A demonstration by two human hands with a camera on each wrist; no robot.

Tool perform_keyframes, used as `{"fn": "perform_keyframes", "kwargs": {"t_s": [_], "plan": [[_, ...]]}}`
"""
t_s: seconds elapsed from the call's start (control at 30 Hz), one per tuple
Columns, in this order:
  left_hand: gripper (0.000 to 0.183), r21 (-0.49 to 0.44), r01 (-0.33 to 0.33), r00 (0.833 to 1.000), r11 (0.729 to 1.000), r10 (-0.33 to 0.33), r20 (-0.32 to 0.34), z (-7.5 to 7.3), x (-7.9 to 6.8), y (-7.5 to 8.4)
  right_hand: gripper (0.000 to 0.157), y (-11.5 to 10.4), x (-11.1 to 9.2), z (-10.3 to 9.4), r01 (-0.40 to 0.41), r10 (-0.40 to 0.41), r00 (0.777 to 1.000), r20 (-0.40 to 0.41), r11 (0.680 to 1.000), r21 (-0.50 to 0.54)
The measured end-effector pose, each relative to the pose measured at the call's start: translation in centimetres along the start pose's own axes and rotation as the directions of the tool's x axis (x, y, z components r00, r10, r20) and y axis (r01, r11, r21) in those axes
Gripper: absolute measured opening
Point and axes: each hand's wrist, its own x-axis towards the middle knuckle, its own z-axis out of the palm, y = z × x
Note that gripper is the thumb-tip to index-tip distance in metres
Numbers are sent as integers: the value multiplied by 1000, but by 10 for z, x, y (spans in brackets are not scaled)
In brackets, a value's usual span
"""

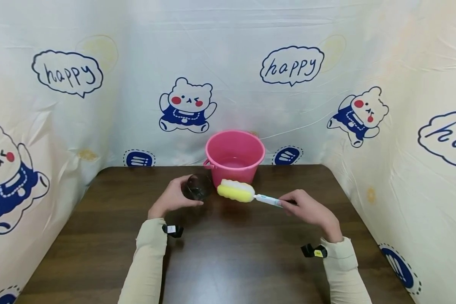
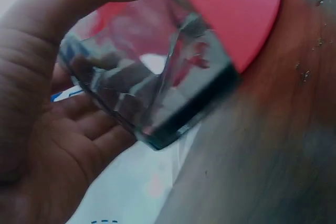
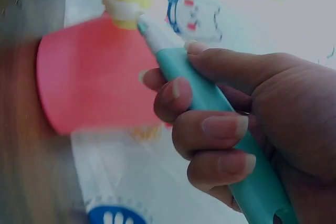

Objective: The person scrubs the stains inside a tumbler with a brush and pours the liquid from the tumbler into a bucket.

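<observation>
My left hand (image 1: 173, 196) grips a clear glass cup (image 2: 152, 77), thumb on one side and fingers on the other, tilted above the table left of the bucket. In my right hand (image 1: 308, 207) is a bottle brush (image 1: 237, 191) with a yellow and white sponge head. The fingers curl round its teal handle (image 3: 202, 93). Pointing left, the sponge head is held in front of the pink bucket (image 1: 235, 148), a short way right of the cup. The bucket stands upright at the table's back edge, and some water shows inside it.
The dark wooden table (image 1: 228, 253) has small water drops on it, seen in the left wrist view. A printed cloth (image 1: 235, 101) with bears and lettering hangs behind the bucket and along both sides.
</observation>
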Motion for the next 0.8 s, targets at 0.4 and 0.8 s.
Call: {"fn": "perform_keyframes", "kwargs": {"t_s": [0.4,0.8], "plan": [[94,111,22,987,994,-39,154,22,4,24,10,-44,50,14,40,-60,997,-43,928,-371],[87,90,16,986,996,-30,163,17,8,26,22,-58,85,13,235,-450,892,-46,547,-804]]}}
